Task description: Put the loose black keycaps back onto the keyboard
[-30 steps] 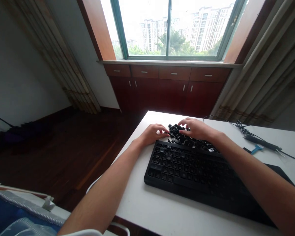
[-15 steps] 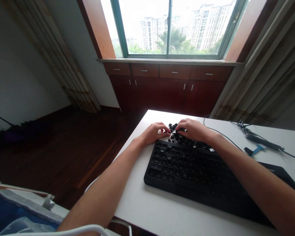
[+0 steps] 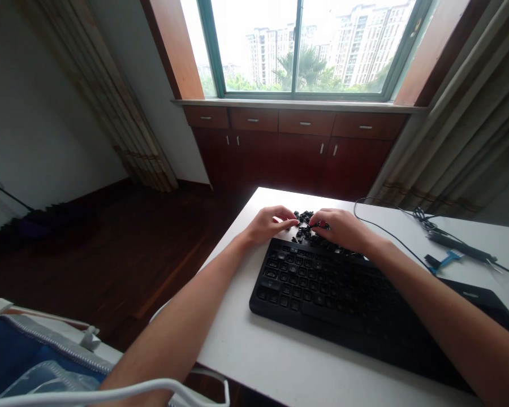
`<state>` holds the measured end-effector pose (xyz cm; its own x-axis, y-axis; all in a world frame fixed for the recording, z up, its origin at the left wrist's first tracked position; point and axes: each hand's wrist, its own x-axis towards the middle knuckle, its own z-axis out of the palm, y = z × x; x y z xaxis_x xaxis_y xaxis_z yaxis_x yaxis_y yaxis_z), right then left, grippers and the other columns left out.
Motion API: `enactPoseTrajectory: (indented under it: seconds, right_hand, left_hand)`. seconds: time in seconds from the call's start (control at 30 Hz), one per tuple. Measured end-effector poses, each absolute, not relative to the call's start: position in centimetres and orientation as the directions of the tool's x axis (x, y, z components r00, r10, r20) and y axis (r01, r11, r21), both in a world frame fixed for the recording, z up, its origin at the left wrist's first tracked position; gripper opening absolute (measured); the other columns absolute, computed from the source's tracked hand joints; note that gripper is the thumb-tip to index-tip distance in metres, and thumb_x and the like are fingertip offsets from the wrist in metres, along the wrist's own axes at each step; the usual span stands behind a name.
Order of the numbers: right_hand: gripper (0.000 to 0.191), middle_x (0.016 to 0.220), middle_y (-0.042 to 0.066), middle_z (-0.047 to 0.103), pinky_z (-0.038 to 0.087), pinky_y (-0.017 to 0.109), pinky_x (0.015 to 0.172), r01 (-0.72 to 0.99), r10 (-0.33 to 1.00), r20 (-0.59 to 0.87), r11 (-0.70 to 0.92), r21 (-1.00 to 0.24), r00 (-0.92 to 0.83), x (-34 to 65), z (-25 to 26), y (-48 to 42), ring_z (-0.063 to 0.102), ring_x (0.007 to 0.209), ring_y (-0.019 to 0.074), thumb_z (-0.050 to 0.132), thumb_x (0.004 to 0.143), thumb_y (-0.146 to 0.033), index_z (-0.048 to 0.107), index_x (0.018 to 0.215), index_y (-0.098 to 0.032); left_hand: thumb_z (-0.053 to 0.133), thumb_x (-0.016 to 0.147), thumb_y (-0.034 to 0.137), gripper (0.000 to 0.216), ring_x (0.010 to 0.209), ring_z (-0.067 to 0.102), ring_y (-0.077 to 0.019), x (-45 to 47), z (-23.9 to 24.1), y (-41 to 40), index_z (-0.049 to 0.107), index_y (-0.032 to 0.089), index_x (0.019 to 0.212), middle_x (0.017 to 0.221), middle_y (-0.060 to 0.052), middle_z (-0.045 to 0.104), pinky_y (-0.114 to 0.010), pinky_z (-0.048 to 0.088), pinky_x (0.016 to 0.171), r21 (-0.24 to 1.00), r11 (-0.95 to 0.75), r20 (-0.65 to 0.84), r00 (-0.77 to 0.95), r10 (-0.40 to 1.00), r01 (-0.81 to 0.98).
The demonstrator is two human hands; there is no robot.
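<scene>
Small black keycaps (image 3: 304,217) lie in a loose heap on the white table, just beyond a black keyboard (image 3: 299,281) whose many key places look bare of caps. At the heap's left edge is my left hand (image 3: 271,223), thumb and forefinger curved towards each other with their tips close together; anything between them is too small to make out. My right hand (image 3: 341,226) bends over the heap from the right. Its fingers are curled in a pinch around a dark keycap, partly hidden by the hand. My right forearm crosses above the keyboard and covers part of it.
A blue brush (image 3: 447,260) with dark bristles lies right of the keyboard. Beyond it are a dark tool (image 3: 458,247) with a metal tip and a coiled black cable (image 3: 422,219). The white table (image 3: 241,345) ends at the left, above a dark floor.
The camera view has shifted slightly. My left fingers have moved a little at the heap's edge, and the right hand has drawn slightly back from the middle of the keycaps.
</scene>
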<state>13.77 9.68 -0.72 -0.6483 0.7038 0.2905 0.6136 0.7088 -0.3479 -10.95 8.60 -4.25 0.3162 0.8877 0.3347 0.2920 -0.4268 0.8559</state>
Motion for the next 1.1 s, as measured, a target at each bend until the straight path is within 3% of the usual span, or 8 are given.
enactPoseTrajectory:
  seconds: [0.17, 0.23, 0.3, 0.5, 0.63, 0.9, 1.0, 1.1]
  right_hand:
    - [0.028, 0.095, 0.005, 0.077, 0.059, 0.031, 0.076, 0.572, 0.802, 0.308, 0.586, -0.574, -0.512, 15.3, -0.2, 5.9, 0.074, 0.085, 0.0195, 0.059, 0.094, -0.04, 0.068, 0.111, -0.021]
    - [0.031, 0.1, 0.006, 0.078, 0.061, 0.033, 0.082, 0.446, 0.886, 0.231, 0.41, -0.796, -0.402, 16.3, -0.2, 3.8, 0.075, 0.091, 0.0217, 0.069, 0.087, -0.045, 0.072, 0.106, -0.021]
    - [0.031, 0.101, 0.005, 0.078, 0.061, 0.032, 0.085, 0.361, 0.916, 0.178, 0.312, -0.879, -0.359, 17.3, -0.4, 1.8, 0.075, 0.094, 0.022, 0.072, 0.084, -0.046, 0.073, 0.105, -0.023]
    - [0.021, 0.107, 0.004, 0.075, 0.061, 0.031, 0.091, 0.347, 0.903, 0.343, 0.419, -0.839, -0.259, 19.8, -1.4, -1.8, 0.073, 0.098, 0.0199, 0.074, 0.085, -0.036, 0.075, 0.103, -0.026]
    - [0.026, 0.104, 0.003, 0.076, 0.062, 0.032, 0.091, 0.25, 0.95, 0.272, 0.303, -0.92, -0.151, 20.3, -1.4, -2.3, 0.074, 0.097, 0.0201, 0.078, 0.081, -0.037, 0.075, 0.104, -0.026]
    - [0.034, 0.106, 0.005, 0.075, 0.062, 0.04, 0.094, 0.145, 0.953, 0.243, 0.27, -0.952, -0.18, 19.5, -2.1, -2.5, 0.074, 0.098, 0.022, 0.079, 0.08, -0.034, 0.071, 0.112, -0.025]
    - [0.039, 0.109, 0.005, 0.074, 0.062, 0.039, 0.093, 0.168, 0.933, 0.281, 0.321, -0.932, -0.225, 19.5, -2.1, -2.7, 0.073, 0.098, 0.0209, 0.075, 0.084, -0.032, 0.067, 0.122, -0.028]
    - [0.033, 0.112, 0.004, 0.07, 0.063, 0.036, 0.091, 0.202, 0.905, 0.342, 0.395, -0.896, -0.253, 19.4, -2.1, -2.8, 0.071, 0.099, 0.0199, 0.071, 0.087, -0.029, 0.068, 0.12, -0.029]
  left_hand:
    - [0.073, 0.085, 0.047, 0.047, 0.09, 0.069, -0.0165, -9.6, -2.7, 7.5, 0.069, 0.015, 0.118, 0.107, -0.013, 0.074, -0.031, 0.053, 0.083, 0.984, -0.17, 0.177, 0.252, 0.952, -0.049]
    - [0.072, 0.086, 0.045, 0.047, 0.09, 0.069, -0.0155, -8.9, -2.0, 6.8, 0.067, 0.016, 0.123, 0.109, -0.013, 0.074, -0.03, 0.053, 0.085, 0.984, -0.094, 0.134, 0.279, 0.951, -0.151]
    - [0.074, 0.086, 0.041, 0.045, 0.09, 0.069, -0.0143, -8.1, -1.5, 6.1, 0.068, 0.017, 0.124, 0.11, -0.013, 0.074, -0.029, 0.053, 0.086, 0.972, -0.053, 0.128, 0.327, 0.936, -0.229]
    - [0.073, 0.088, 0.03, 0.036, 0.094, 0.069, -0.0117, -6.0, -0.7, 4.1, 0.069, 0.017, 0.122, 0.118, -0.012, 0.073, -0.025, 0.052, 0.089, 0.965, -0.03, 0.154, 0.468, 0.87, -0.26]
    - [0.073, 0.088, 0.026, 0.031, 0.095, 0.069, -0.0129, -5.0, -0.5, 2.9, 0.069, 0.016, 0.117, 0.118, -0.012, 0.073, -0.025, 0.054, 0.087, 0.978, -0.084, 0.175, 0.522, 0.835, -0.193]
    - [0.065, 0.094, 0.034, 0.027, 0.084, 0.071, -0.0132, -3.6, -0.5, 1.5, 0.066, 0.016, 0.114, 0.1, -0.009, 0.077, -0.025, 0.058, 0.078, 0.99, -0.109, 0.14, 0.543, 0.828, -0.09]
    - [0.065, 0.094, 0.036, 0.029, 0.087, 0.071, -0.0152, -3.3, -0.6, 1.2, 0.067, 0.016, 0.113, 0.096, -0.008, 0.076, -0.026, 0.058, 0.078, 0.986, -0.161, 0.153, 0.532, 0.833, -0.031]
    - [0.064, 0.094, 0.038, 0.028, 0.085, 0.071, -0.015, -3.1, -0.5, 1.0, 0.067, 0.016, 0.111, 0.093, -0.007, 0.076, -0.025, 0.057, 0.076, 0.983, -0.184, 0.159, 0.513, 0.844, -0.002]
